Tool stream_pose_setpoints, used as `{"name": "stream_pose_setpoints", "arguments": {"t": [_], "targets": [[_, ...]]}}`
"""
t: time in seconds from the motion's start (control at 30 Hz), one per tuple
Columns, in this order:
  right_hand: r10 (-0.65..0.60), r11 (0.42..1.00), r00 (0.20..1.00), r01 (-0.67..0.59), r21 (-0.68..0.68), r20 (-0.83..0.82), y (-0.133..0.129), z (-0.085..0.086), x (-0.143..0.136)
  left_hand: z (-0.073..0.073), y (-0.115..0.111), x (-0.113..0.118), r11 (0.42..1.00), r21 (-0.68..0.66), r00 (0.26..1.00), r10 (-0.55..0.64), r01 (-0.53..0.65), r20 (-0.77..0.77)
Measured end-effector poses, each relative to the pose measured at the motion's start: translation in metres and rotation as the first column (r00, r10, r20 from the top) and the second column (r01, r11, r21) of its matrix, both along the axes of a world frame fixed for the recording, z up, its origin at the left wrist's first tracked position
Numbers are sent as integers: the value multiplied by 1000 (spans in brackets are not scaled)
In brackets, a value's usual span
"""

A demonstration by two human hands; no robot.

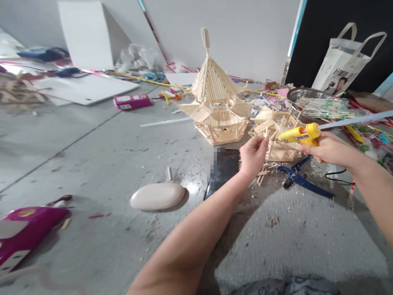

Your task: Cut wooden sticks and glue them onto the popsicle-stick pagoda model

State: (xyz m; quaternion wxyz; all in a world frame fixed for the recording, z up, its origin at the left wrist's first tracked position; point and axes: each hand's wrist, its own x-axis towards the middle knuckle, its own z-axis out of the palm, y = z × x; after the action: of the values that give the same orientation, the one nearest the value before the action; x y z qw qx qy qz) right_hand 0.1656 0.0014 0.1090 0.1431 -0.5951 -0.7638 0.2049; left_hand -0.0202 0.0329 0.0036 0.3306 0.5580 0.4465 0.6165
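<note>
My right hand (333, 148) is wrapped round the handle of a yellow hot glue gun (296, 134), its nozzle facing left. A long translucent glue stick (353, 119) juts from the gun's back end. Close to the nozzle, my left hand (252, 155) pinches a short wooden stick (266, 132), upright between thumb and fingertips. Behind both hands stands a small, partly built stick model (281, 153), partly covered by the gun. A taller stick pagoda (215, 98) with a pointed roof is further back.
A dark phone (225, 168) lies by my left wrist, and a blue cutter (302, 180) below the gun. A pale oval case (158, 196) and purple boxes (33, 229) are to the left. At the right are a metal bowl (296, 93) of packaged sticks and a white bag (340, 65).
</note>
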Motion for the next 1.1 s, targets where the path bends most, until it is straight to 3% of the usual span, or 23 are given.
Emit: {"name": "stream_pose_setpoints", "arguments": {"t": [0.53,0.6,0.67,0.8,0.9,1.1], "targets": [[-86,995,995,83,46,48,4,-4,5,-1,0,0,1000,25,1000,4,-4,-23],[-94,994,995,96,50,-35,4,-7,9,0,-2,1,999,39,999,-10,11,-31],[-96,994,966,105,27,-239,1,-11,13,2,-5,3,998,67,998,-13,17,-64],[-111,994,760,89,-67,-640,-14,-21,20,4,-12,5,991,136,986,8,15,-167],[-112,993,684,55,-102,-721,-27,-28,21,5,-15,6,985,168,974,6,33,-225],[-79,996,658,30,-79,-748,-38,-37,17,5,-18,6,978,202,956,16,45,-293]]}}
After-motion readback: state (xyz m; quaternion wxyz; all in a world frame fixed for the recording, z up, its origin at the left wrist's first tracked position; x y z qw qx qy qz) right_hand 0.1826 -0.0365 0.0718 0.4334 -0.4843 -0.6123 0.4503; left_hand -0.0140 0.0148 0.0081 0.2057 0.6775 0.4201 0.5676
